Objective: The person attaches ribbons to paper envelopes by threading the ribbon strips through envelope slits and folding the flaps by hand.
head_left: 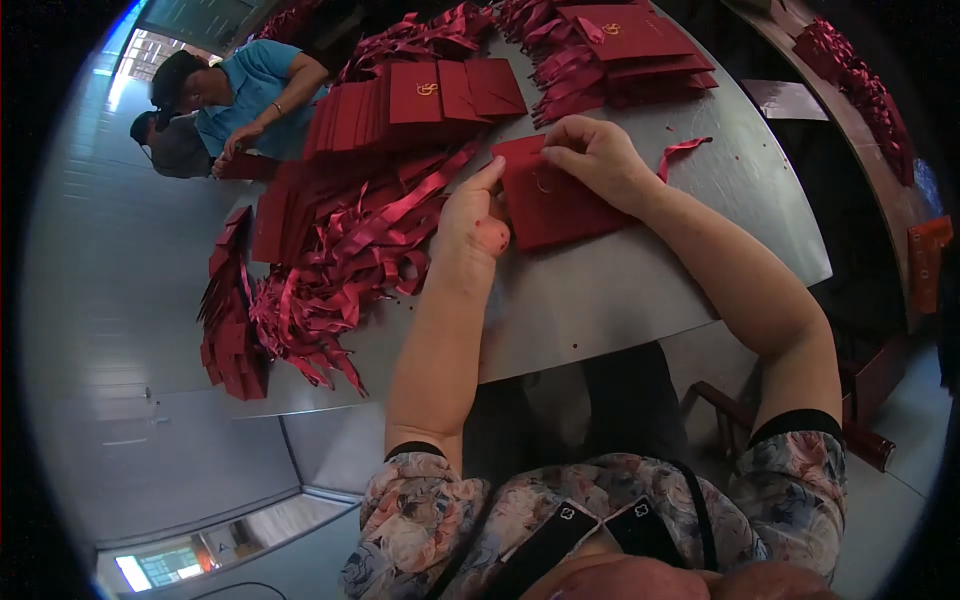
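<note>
A dark red paper bag [570, 212] with a small pale mark lies on the metal table in front of me. My left hand [478, 212] grips its left edge, the thumb pointing up along it; small red specks dot the hand. At the bag's upper part, my right hand [600, 165] is closed with thumb and forefinger pinched together. Whatever those fingertips hold is too small to make out. A red ribbon [686, 148] sticks out on the table just beyond my right wrist.
Left of my hands lie heaped bags with loose ribbons [345, 260]. Upright bags with gold print [415, 92] and another stack [640, 40] stand farther back. A co-worker in a blue shirt [262, 85] handles a red item at the far left; another person sits behind. A wooden chair [725, 405] is at right.
</note>
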{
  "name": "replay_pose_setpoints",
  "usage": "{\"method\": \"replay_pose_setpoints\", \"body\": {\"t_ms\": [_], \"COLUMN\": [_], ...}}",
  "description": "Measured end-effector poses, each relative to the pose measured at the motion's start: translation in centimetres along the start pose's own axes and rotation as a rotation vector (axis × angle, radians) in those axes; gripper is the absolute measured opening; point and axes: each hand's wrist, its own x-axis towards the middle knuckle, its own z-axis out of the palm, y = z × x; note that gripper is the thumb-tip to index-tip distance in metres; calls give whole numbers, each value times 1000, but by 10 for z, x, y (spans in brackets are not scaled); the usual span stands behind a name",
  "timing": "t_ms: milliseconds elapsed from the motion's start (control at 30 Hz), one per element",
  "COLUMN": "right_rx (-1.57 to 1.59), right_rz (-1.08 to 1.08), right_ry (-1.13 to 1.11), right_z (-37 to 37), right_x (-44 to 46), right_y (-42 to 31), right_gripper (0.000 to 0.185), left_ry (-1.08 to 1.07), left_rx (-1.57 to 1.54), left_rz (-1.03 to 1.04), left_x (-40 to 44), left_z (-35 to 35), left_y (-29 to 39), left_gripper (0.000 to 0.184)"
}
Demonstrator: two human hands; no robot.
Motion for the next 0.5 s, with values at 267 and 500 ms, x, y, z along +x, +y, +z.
{"method": "replay_pose_setpoints", "body": {"t_ms": [267, 500], "right_rx": [-7, 31], "right_rz": [-86, -70], "right_ry": [-39, -55], "right_z": [6, 5], "right_x": [-4, -2], "right_y": [-4, -3], "right_gripper": [13, 11], "left_ry": [-318, -404], "left_rx": [-151, -79], "left_rz": [69, 94], "left_x": [-5, -14], "left_z": [-10, -6], "left_y": [-2, 1], "left_gripper": [31, 31]}}
